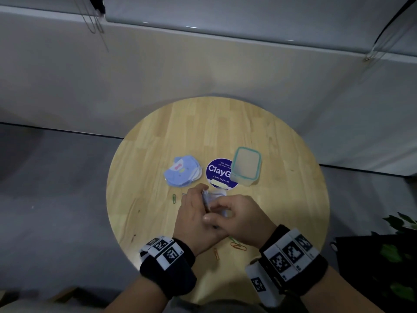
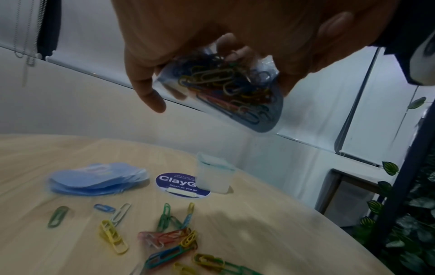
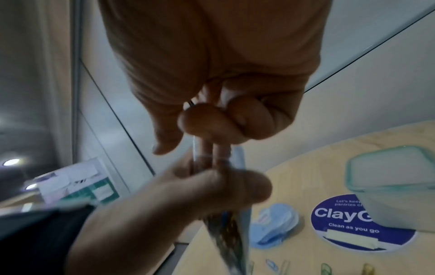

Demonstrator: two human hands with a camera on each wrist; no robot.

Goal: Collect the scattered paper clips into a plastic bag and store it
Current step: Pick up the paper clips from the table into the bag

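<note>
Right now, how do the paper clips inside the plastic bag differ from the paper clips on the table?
The clips in the plastic bag are packed into one dense tangle, held up above the table by the left hand; the loose paper clips lie flat on the wood, spread in small groups and singles. The bagged ones look dark against the light; the loose ones show bright yellow, green, red and blue. Both sets are coloured clips of similar shape.

Pale matt wooden table (image 1: pixel 282 199), clear glossy plastic bag (image 2: pixel 266 119), translucent frosted plastic box (image 1: pixel 246 166), smooth coloured paper clips (image 2: pixel 113 236)
</note>
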